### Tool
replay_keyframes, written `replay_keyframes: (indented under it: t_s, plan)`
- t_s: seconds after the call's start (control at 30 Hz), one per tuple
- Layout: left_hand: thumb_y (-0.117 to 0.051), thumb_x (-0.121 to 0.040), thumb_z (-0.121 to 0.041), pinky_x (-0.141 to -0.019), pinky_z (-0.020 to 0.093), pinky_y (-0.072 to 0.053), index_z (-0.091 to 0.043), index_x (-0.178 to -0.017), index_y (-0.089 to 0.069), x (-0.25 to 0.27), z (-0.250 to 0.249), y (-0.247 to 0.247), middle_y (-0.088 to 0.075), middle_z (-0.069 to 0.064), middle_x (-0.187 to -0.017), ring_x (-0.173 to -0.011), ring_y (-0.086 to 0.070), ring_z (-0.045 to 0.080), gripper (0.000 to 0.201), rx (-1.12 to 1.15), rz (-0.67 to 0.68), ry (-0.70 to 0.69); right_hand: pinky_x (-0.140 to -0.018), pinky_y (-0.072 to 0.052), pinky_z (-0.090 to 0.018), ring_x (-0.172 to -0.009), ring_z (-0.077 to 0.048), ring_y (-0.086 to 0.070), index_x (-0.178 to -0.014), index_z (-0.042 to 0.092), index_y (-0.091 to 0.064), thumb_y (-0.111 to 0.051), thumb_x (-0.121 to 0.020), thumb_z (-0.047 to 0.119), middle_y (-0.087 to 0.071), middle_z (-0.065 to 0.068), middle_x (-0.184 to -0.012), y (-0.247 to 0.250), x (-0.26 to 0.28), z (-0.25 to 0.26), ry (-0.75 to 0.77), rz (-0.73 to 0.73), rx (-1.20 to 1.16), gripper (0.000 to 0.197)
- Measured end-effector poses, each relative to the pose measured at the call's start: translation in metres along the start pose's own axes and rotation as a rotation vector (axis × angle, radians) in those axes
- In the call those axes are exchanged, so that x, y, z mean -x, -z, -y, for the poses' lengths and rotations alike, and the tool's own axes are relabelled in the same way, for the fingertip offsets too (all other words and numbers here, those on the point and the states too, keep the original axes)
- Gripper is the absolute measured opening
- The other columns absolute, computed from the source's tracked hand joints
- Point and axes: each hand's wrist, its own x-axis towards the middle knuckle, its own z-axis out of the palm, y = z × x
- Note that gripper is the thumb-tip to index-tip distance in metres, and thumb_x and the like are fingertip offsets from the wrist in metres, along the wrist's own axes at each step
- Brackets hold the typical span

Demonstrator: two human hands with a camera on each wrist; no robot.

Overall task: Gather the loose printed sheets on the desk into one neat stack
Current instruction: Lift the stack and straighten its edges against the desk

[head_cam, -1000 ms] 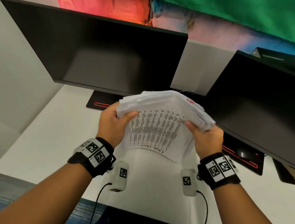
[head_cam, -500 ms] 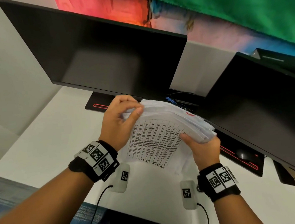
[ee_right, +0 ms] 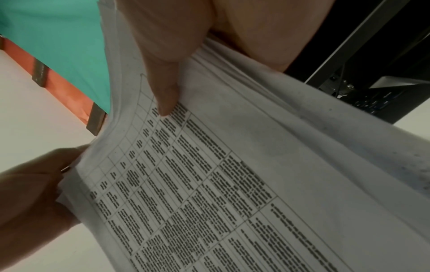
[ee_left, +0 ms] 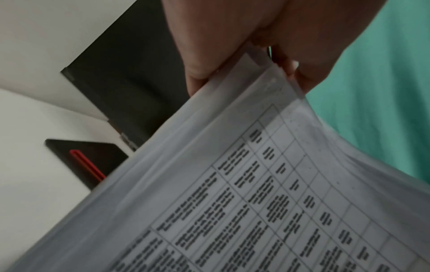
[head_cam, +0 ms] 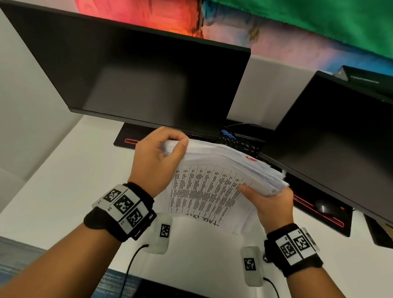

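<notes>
A thick bundle of printed sheets (head_cam: 208, 185), its top page a table of text, is held up above the white desk (head_cam: 52, 197) in front of the monitors. My left hand (head_cam: 158, 157) pinches the bundle's far left corner between thumb and curled fingers. My right hand (head_cam: 269, 199) grips the right edge, thumb on the top page. The edges on the right are fanned and uneven. The printed sheets (ee_left: 256, 193) fill the left wrist view, with the left hand (ee_left: 244, 55) pinching their corner. Seen from the right wrist, my right thumb (ee_right: 163, 73) presses on the sheets (ee_right: 209, 184).
Two dark monitors stand behind, one at the left (head_cam: 137, 82) and one at the right (head_cam: 347, 140), each on a black base with a red line (head_cam: 130, 140). A keyboard (head_cam: 237, 143) lies under the sheets' far edge. A black mouse (head_cam: 324, 206) sits at right.
My left hand has slid from the bundle's left side up to its far corner, fingers curling over the top. The bundle has tilted lower and the right hand keeps its grip.
</notes>
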Motion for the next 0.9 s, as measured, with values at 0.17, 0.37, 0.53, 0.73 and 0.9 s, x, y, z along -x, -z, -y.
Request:
replay_keyframes:
  t_s: [0.17, 0.37, 0.53, 0.73, 0.9]
  plan:
    - [-0.052, -0.091, -0.010, -0.072, 0.036, -0.048, -0.016, -0.082, -0.057, 0.002, 0.004, 0.005, -0.063, 0.012, -0.085, -0.074, -0.054, 0.020, 0.011, 0.237, -0.140, 0.217, -0.087, -0.058, -0.051, -0.098, -0.025, -0.074, -0.106, 0.018, -0.072, -0.082, -0.072, -0.002, -0.077, -0.007, -0.103, -0.001, 0.001, -0.002, 0.002, -0.016, 0.019, 0.041]
    - [-0.064, -0.092, -0.009, -0.074, 0.017, -0.050, -0.015, -0.087, -0.068, -0.001, -0.004, -0.002, -0.066, -0.008, -0.080, -0.072, -0.060, -0.003, 0.009, 0.122, -0.081, 0.158, -0.085, -0.060, -0.046, -0.098, -0.024, -0.074, -0.105, 0.020, -0.073, -0.083, -0.071, 0.000, -0.077, -0.005, -0.102, 0.000, 0.002, -0.004, 0.032, -0.012, 0.050, 0.041]
    - [-0.069, -0.078, -0.024, -0.087, 0.033, -0.057, -0.018, -0.117, -0.055, 0.004, 0.014, 0.013, -0.068, 0.009, -0.097, -0.093, -0.068, 0.018, 0.043, 0.408, 0.000, 0.192, -0.086, -0.059, -0.040, -0.097, -0.013, -0.073, -0.095, 0.040, -0.074, -0.084, -0.065, 0.023, -0.077, 0.006, -0.101, -0.001, 0.002, -0.006, 0.076, -0.032, 0.109, 0.036]
    - [-0.088, -0.067, -0.017, -0.082, 0.024, -0.061, -0.037, -0.104, -0.065, 0.017, 0.039, 0.016, -0.075, -0.017, -0.095, -0.093, -0.071, -0.001, 0.047, 0.122, 0.245, 0.299, -0.085, -0.061, -0.034, -0.095, -0.009, -0.072, -0.098, 0.033, -0.070, -0.080, -0.076, 0.006, -0.075, 0.014, -0.098, -0.007, -0.007, 0.004, 0.140, -0.054, 0.144, 0.036]
    - [-0.084, -0.070, -0.024, -0.075, 0.021, -0.061, -0.021, -0.104, -0.071, 0.012, 0.029, 0.014, -0.077, -0.020, -0.093, -0.091, -0.074, 0.003, 0.036, 0.347, 0.145, 0.187, -0.079, -0.059, -0.021, -0.093, -0.005, -0.072, -0.097, 0.032, -0.069, -0.079, -0.078, 0.004, -0.075, 0.019, -0.096, -0.007, 0.000, 0.025, 0.285, -0.117, 0.136, 0.036]
